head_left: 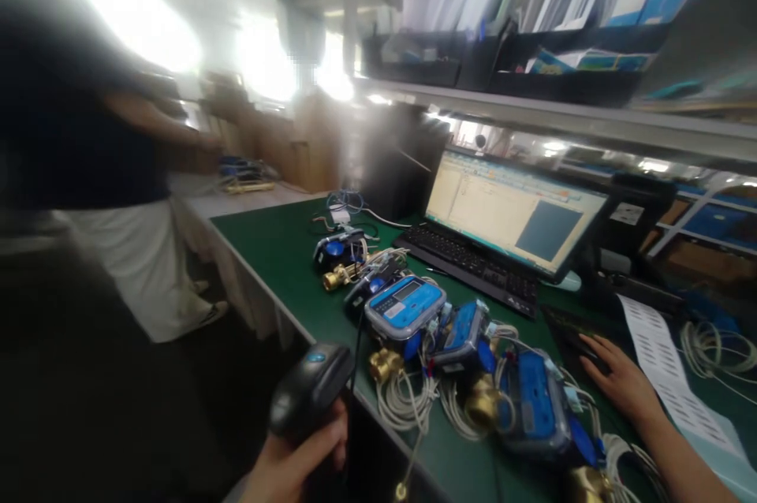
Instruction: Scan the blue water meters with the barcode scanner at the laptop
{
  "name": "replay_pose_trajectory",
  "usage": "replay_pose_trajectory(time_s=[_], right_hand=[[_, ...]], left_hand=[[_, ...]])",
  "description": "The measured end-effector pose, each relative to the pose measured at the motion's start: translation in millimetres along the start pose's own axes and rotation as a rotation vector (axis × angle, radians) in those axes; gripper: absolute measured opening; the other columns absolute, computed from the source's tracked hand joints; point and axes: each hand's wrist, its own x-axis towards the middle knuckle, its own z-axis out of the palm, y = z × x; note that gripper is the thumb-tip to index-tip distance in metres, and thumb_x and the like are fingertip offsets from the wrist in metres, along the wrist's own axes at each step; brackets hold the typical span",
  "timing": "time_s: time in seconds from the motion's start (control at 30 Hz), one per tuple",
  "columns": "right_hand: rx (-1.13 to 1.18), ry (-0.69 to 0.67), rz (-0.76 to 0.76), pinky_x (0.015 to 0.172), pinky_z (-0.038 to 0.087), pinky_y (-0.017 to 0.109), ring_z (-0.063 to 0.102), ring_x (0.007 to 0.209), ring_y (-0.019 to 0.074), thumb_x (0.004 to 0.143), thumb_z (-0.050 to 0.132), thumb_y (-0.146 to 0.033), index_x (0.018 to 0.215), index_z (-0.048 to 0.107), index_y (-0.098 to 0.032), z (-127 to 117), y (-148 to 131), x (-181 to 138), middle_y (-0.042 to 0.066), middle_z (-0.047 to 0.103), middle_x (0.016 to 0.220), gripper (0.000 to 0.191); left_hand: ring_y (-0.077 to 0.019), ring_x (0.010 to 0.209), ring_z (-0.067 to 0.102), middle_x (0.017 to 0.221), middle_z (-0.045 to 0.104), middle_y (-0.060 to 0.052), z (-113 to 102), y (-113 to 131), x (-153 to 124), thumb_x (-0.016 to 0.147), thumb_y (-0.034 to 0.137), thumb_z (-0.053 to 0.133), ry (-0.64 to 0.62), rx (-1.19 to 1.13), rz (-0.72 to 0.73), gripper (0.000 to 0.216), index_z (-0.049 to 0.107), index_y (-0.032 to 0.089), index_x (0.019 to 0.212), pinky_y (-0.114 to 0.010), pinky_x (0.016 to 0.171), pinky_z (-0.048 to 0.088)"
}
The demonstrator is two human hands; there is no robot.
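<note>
My left hand (296,460) grips the handle of a black barcode scanner (311,389), held up in front of the bench's near edge. To the right, my right hand (624,385) rests over a dark computer mouse (593,355), its fingers curved round it. Between my hands several meters with blue faces lie in a row, among them a flat-lying meter (407,304) and a tilted meter (532,400). They have brass fittings (385,365) and coiled grey cables (408,400). The scanner is apart from the meters.
A keyboard (467,266) and a lit monitor (509,207) stand behind the meters on the green bench (260,239). A printed label sheet (668,377) lies beside my right arm. Overhead runs a shelf (532,105) with folders. A co-worker (118,195) stands at the left.
</note>
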Motion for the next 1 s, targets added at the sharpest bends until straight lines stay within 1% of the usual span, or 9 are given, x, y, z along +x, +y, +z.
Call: replay_pose_trajectory(time_s=[0.17,0.3,0.4,0.47,0.6,0.8,0.9,1.0], right_hand=[[-0.008,0.013,-0.029,0.101,0.04,0.043,0.051,0.116,0.0273,0.08,0.04,-0.056,0.128,0.05,-0.024,5,9,1,0.009,0.052,0.127,0.058],[-0.005,0.002,-0.067,0.099,0.043,0.042,0.052,0.115,0.0285,0.079,0.041,-0.055,0.128,0.05,-0.022,6,10,2,0.01,0.054,0.124,0.06],[0.004,0.011,-0.026,0.097,0.045,0.043,0.053,0.113,0.0285,0.079,0.041,-0.057,0.127,0.051,-0.023,7,10,2,0.011,0.052,0.124,0.06],[0.012,0.008,-0.019,0.098,0.044,0.043,0.054,0.112,0.0286,0.08,0.04,-0.058,0.127,0.051,-0.023,9,13,2,0.012,0.051,0.125,0.06],[0.028,-0.005,-0.067,0.102,0.04,0.045,0.051,0.116,0.0293,0.08,0.039,-0.057,0.127,0.051,-0.02,15,19,3,0.012,0.053,0.123,0.061],[0.015,0.007,-0.033,0.098,0.043,0.043,0.054,0.112,0.028,0.08,0.042,-0.056,0.128,0.051,-0.024,14,17,1,0.01,0.052,0.125,0.058],[0.024,0.005,-0.027,0.099,0.042,0.044,0.053,0.113,0.028,0.08,0.043,-0.055,0.129,0.049,-0.025,11,12,1,0.009,0.052,0.126,0.057],[0.028,-0.012,-0.015,0.102,0.039,0.044,0.051,0.116,0.0271,0.081,0.044,-0.052,0.129,0.049,-0.025,6,4,2,0.009,0.05,0.128,0.055]], left_hand=[[-0.0162,0.058,0.051,0.069,0.059,-0.006,8,-3,-7,0.064,0.036,0.078,-0.037,0.145,0.122,0.035,0.063,0.011,0.083,-0.027,0.058,0.044],[-0.0153,0.058,0.049,0.068,0.056,-0.004,14,1,-6,0.068,0.031,0.072,-0.08,0.085,0.09,0.027,0.06,0.013,0.085,-0.027,0.056,0.043],[-0.0142,0.057,0.048,0.068,0.054,-0.003,17,5,-6,0.07,0.027,0.068,-0.107,0.069,0.065,0.021,0.059,0.014,0.084,-0.026,0.056,0.041],[-0.0142,0.056,0.047,0.066,0.054,-0.003,20,6,-7,0.07,0.026,0.066,-0.097,0.083,0.068,0.02,0.059,0.014,0.083,-0.026,0.055,0.041],[-0.0144,0.055,0.046,0.064,0.054,-0.003,23,9,-9,0.069,0.026,0.065,-0.086,0.121,0.081,0.019,0.058,0.013,0.081,-0.026,0.054,0.04],[-0.0174,0.057,0.048,0.065,0.055,-0.003,19,12,-7,0.066,0.025,0.061,-0.12,0.235,0.056,0.016,0.056,0.015,0.077,-0.03,0.057,0.042],[-0.0177,0.058,0.048,0.064,0.053,-0.002,16,10,-4,0.066,0.025,0.062,-0.127,0.247,0.049,0.014,0.057,0.016,0.076,-0.029,0.056,0.042],[-0.0168,0.055,0.048,0.065,0.055,-0.003,13,3,2,0.067,0.027,0.066,-0.138,0.211,0.085,0.015,0.059,0.015,0.074,-0.028,0.053,0.041]])
